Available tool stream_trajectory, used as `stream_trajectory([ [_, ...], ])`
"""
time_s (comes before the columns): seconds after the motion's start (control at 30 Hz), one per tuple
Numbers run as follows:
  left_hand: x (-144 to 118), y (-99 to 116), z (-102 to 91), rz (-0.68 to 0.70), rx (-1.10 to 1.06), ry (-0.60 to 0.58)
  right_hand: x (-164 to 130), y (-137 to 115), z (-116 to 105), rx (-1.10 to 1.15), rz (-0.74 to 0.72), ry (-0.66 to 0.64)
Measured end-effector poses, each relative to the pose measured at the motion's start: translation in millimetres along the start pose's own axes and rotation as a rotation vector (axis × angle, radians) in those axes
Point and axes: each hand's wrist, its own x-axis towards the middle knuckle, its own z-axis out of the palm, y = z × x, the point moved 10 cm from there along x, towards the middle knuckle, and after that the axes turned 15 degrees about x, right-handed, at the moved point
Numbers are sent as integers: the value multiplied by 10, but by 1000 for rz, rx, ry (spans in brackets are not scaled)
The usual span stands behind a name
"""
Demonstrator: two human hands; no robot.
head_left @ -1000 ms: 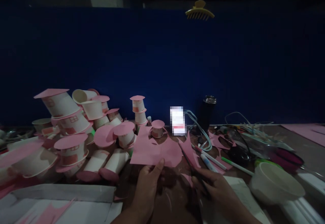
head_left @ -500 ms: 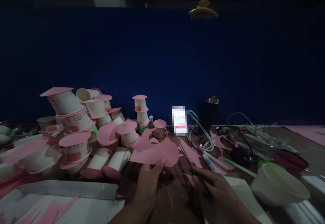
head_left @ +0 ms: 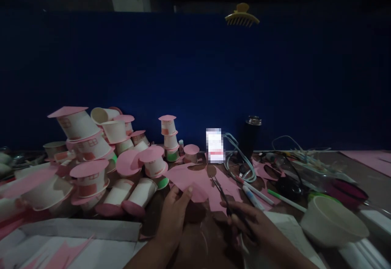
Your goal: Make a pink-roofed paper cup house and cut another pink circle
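Observation:
Between thumb and fingers, my left hand [head_left: 172,216] pinches the near left edge of a pink paper sheet [head_left: 194,177] with cut-out curved edges. My right hand [head_left: 255,224] is closed around dark-handled scissors [head_left: 220,187]. The scissor blades point away from me over pink paper, slightly apart at the tips; I cannot tell whether they touch it. Behind the sheet stands a paper cup with a pink round top [head_left: 191,153]. A stack of decorated paper cups [head_left: 168,127] rises just left of that.
Many pink-topped cups [head_left: 88,147] pile up at left, behind a white box [head_left: 82,228] with pink scraps. A blurred lit screen [head_left: 215,145], a dark bottle [head_left: 252,138], a blue cable [head_left: 249,159], markers [head_left: 252,197] and a white bowl [head_left: 334,222] stand or lie to the right.
The pink sheet has turned and its near edge shows a different outline. My left hand has shifted slightly left; the scissors have moved a little left, their blades now parted.

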Motion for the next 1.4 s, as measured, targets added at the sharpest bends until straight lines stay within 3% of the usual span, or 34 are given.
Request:
stream_trajectory([
  [0.23,5,13,64,8,35,-77,62,44,-35,-99,-23,-66],
  [0.5,27,35,67,55,130,-85,13,-34,9,-140,-42,-65],
  [0.9,-11,51,179,43,-48,-138,33,-62,31,-243,-85,-104],
  [1.4,2,127,67,158,248,-82,-8,-191,38,-391,-119,-71],
])
